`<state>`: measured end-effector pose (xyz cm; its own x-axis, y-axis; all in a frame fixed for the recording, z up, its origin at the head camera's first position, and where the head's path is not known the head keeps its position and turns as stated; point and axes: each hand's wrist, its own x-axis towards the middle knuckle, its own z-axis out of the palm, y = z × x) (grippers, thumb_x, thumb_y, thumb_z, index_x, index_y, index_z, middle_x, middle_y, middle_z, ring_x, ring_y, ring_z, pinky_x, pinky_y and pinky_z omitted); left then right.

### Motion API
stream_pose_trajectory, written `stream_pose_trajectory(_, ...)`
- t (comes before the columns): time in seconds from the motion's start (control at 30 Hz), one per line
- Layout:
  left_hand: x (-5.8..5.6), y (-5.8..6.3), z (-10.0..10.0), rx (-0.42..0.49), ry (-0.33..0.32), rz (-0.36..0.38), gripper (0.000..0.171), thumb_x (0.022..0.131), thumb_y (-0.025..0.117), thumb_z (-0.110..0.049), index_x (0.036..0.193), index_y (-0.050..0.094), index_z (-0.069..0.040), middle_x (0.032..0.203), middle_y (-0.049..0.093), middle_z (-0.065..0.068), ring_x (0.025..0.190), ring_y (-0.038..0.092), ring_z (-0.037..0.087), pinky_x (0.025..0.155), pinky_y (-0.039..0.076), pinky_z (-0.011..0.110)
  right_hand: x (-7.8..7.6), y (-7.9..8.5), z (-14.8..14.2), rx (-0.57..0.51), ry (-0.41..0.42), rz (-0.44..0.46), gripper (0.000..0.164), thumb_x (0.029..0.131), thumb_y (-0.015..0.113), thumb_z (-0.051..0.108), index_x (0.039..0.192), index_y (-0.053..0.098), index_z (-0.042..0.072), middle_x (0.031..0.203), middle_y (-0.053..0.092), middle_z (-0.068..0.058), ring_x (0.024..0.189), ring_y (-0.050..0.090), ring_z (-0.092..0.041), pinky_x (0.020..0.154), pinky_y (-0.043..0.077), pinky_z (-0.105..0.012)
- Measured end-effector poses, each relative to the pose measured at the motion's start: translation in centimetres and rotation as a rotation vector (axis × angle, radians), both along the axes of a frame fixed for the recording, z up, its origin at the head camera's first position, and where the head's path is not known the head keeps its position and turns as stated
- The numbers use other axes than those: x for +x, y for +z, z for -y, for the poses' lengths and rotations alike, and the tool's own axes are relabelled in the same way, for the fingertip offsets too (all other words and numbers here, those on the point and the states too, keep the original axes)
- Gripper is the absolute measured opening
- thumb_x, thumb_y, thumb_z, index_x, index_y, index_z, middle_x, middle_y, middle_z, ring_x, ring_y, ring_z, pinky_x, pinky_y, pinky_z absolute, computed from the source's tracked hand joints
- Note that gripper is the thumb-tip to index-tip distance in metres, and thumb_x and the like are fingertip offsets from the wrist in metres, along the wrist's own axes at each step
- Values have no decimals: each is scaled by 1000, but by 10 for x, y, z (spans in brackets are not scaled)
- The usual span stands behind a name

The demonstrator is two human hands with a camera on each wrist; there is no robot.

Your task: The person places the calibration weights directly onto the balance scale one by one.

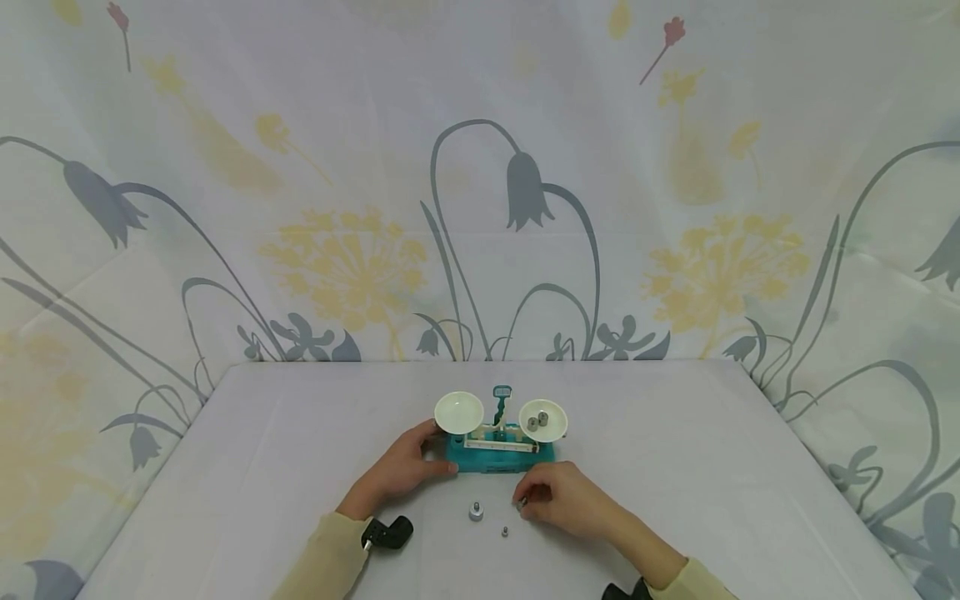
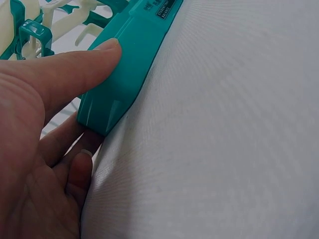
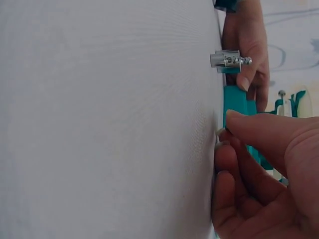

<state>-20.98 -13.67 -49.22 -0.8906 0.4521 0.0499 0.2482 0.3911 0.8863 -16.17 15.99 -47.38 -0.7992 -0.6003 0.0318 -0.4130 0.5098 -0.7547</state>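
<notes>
A green balance scale (image 1: 501, 458) with two white pans stands on the table. My left hand (image 1: 405, 467) grips the left end of its base, the thumb (image 2: 94, 55) lying over the front and the other fingers behind. Two metal weights (image 1: 537, 422) sit in the right pan (image 1: 553, 431), while the left pan (image 1: 459, 412) holds nothing. In front of the base, my right hand (image 1: 562, 500) pinches a small metal weight (image 1: 522, 503) just above the cloth; the right wrist view mostly hides it behind the fingers. A larger weight (image 1: 476, 512) and a tiny one (image 1: 505, 532) stand between the hands.
A white cloth (image 1: 247, 500) covers the table. Behind it hangs a flower-printed curtain (image 1: 480, 275). Black wrist cameras, such as the left one (image 1: 388, 533), sit low beside the forearms.
</notes>
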Motion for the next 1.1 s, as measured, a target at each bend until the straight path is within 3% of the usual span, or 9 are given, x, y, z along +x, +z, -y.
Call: stream_pose_trajectory(1.1, 0, 0, -1, -5, 19, -9, 66, 83, 81, -19, 140, 51, -3, 139, 56, 13, 133, 46, 37, 112, 33, 55, 3, -2, -4, -102, -13, -1, 17, 84, 75, 1, 96, 75, 12, 89, 66, 7, 83, 61, -6, 73, 56, -24)
